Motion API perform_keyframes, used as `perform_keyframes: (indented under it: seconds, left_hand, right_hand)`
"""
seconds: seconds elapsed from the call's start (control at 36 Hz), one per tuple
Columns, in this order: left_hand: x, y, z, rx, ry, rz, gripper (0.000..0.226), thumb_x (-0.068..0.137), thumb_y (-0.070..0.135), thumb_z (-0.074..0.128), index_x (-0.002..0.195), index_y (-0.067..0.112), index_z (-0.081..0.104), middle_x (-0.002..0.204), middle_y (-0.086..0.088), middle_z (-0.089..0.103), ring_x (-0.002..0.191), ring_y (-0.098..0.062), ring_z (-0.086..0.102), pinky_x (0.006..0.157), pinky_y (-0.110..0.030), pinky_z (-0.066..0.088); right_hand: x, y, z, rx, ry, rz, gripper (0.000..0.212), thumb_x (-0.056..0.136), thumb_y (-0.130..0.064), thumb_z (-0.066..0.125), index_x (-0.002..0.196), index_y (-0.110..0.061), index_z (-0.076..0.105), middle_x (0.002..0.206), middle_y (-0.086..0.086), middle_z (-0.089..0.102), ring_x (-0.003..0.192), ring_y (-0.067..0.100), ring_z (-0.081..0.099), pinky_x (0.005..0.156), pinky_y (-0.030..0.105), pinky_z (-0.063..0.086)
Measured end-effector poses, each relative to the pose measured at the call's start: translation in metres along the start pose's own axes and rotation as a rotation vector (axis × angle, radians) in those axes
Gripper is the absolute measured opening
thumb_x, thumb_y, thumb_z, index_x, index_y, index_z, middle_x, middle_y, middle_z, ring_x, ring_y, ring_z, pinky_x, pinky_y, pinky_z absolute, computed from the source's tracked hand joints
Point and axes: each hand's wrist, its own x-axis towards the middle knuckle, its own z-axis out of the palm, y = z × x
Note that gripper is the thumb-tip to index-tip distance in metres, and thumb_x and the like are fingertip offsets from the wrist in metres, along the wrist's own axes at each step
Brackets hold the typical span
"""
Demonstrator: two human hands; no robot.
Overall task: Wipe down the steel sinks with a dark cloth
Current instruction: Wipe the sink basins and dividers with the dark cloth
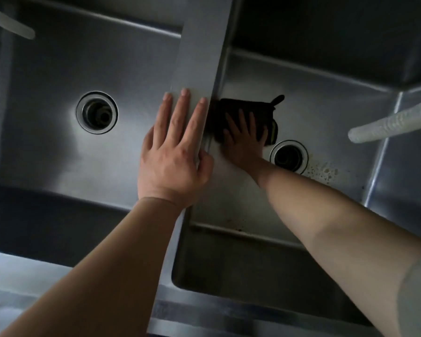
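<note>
Left hand: the left hand [174,152] is lying flat with fingers straight on the steel divider [199,57] in the middle of the frame, grasping nothing, the thumb hooking over its right edge.
Left sink: the left basin [58,76] is looking even and dull grey around its drain [97,112]; I judge it either done or simply clean, and cannot tell which.
Right hand: the right hand [244,139] is pressing spread, straight fingers onto the dark cloth [247,113], not curling round it.
Cloth: it is sitting on the floor of the right basin [326,98], just right of the divider and above-left of the right drain [289,155].
Progress: wiping is probably underway in the right basin; brown specks [322,172] are remaining right of the drain and along the lower edge, so that part is looking unfinished.
Hoses: pale hoses are hanging at upper left [10,23] and at right [389,125].
Writing: no brand, label or text is readable anywhere.
</note>
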Motion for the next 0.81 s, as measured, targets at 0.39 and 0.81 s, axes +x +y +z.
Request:
perform_keyframes:
  seconds: [0.39, 0.81]
  left_hand:
    - [-0.003, 0.002, -0.002, -0.011, 0.026, -0.012, 0.078, 0.082, 0.035, 0.049, 0.155, 0.029, 0.022, 0.164, 0.0, 0.017, 0.152, -0.023, 0.009, 0.119, -0.049, 0.021]
    - [-0.178, 0.061, 0.014, 0.031, -0.104, -0.213, 0.071, 0.092, 0.049, 0.045, 0.156, 0.032, 0.02, 0.166, -0.01, -0.001, 0.152, -0.03, -0.004, 0.122, -0.05, 0.001]
  right_hand:
    - [-0.154, 0.037, 0.054, -0.525, -0.477, -0.779, 0.054, 0.105, -0.048, 0.03, 0.155, -0.048, 0.008, 0.166, -0.003, -0.012, 0.151, 0.032, -0.017, 0.114, 0.06, -0.015]
    - [-0.211, 0.217, -0.013, -0.852, -0.719, -0.615, 0.07, 0.102, -0.038, 0.041, 0.149, -0.058, -0.008, 0.163, -0.008, -0.024, 0.15, 0.028, -0.023, 0.116, 0.063, -0.004]
